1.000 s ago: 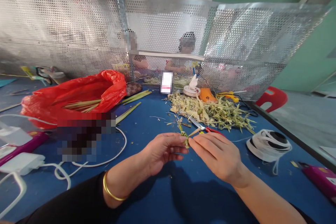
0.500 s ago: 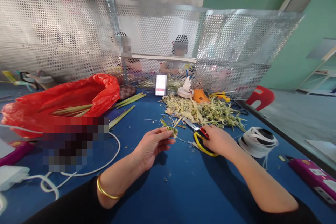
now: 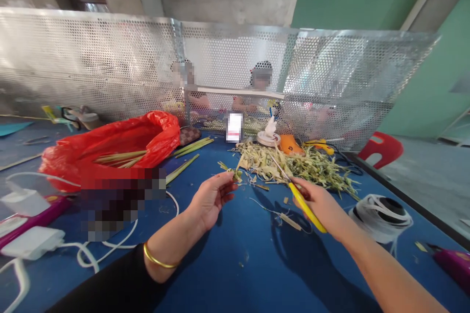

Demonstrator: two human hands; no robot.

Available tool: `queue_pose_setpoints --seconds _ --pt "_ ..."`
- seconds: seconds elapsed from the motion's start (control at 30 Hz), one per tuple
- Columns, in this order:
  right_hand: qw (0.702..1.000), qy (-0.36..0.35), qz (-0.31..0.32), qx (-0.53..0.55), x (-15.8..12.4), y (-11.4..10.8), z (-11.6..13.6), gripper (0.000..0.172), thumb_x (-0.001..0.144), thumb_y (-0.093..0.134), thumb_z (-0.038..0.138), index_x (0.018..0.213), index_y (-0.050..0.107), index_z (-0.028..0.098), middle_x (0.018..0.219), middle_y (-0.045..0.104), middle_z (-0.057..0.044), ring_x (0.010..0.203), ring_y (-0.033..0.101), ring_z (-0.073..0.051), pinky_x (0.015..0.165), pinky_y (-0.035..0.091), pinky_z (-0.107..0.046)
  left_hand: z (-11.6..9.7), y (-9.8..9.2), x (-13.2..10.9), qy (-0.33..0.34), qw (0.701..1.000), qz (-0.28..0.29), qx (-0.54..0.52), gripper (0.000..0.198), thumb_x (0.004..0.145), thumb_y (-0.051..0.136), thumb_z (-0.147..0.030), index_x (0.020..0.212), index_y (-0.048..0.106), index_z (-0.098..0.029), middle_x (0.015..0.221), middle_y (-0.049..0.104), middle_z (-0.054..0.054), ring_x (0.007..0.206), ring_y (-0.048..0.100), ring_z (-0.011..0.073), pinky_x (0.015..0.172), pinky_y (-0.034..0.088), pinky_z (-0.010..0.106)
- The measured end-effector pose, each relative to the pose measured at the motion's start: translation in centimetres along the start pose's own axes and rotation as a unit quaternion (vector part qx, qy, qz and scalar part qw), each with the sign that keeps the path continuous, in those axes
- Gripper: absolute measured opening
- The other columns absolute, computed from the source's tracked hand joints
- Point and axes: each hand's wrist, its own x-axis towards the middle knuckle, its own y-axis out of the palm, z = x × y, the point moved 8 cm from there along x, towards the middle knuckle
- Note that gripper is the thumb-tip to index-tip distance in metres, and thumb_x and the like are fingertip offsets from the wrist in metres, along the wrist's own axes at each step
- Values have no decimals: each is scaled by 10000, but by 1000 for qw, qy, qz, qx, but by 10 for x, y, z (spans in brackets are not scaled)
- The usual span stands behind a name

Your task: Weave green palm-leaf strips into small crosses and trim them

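Observation:
Between the thumb and fingers of my left hand (image 3: pixel 213 198) is a small green and yellow piece of woven plant leaf (image 3: pixel 237 174), with short leaf ends sticking out. My right hand (image 3: pixel 319 205) is closed round a pair of scissors (image 3: pixel 306 208) with yellow and red handles. Their blades point away and up to the left, apart from the leaf piece. A heap of pale green and dry leaf scraps (image 3: pixel 312 168) lies just beyond both hands. Below the scissors, a thin strand with a pale tag-like bit (image 3: pixel 290 221) rests on the blue table (image 3: pixel 235 274).
A red plastic bag (image 3: pixel 113 137) with long leaf strips stands at left, near white cables and chargers (image 3: pixel 35 244). A spool of white ribbon (image 3: pixel 382 217) is at right. A lit phone (image 3: pixel 235 127) stands before a perforated metal screen (image 3: pixel 235 49); people sit behind it.
My right hand has raised and turned the scissors, drawing them away from the leaf piece. A stalk that stuck out of the piece now looks shorter. The camera view has shifted.

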Motion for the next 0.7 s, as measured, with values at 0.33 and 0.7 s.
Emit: queue_pose_setpoints --seconds 0.33,0.7 --pt "923 0 -8 384 -18 26 27 599 547 817 302 1074 541 230 729 620 34 407 453 -53 354 327 -173 30 34 -21 -8 971 149 189 186 645 755 -270 703 634 -141 617 620 3 526 572 91 501 411 186" --pt "921 7 48 387 -24 47 33 497 631 773 323 1046 517 228 611 523 90 367 427 -38 342 370 -159 37 58 -37 6 944 263 198 223 640 755 -257 816 653 -166 639 629 1 560 582 114 558 450 221"
